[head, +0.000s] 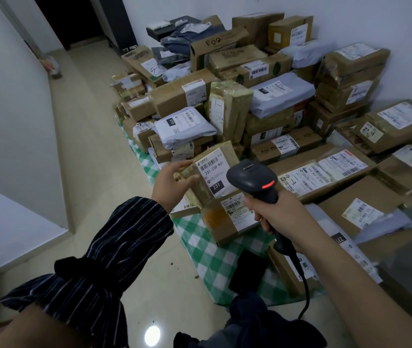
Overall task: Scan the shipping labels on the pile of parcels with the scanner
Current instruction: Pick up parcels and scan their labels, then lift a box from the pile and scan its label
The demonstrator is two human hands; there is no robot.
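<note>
My left hand [174,177] has its fingers curled round the edge of the small parcel [199,194], tipped up at the front of the pile [282,94]. My right hand [272,212] grips the scanner [252,177]. I'd square the label [215,172] to the scanner's nose, keep both steady, then trigger.

A parcel storeroom: labelled parcels [275,96] (boxes, grey mailbags) heaped on the green checked cloth [210,252], tiled floor [94,146] beside it.
</note>
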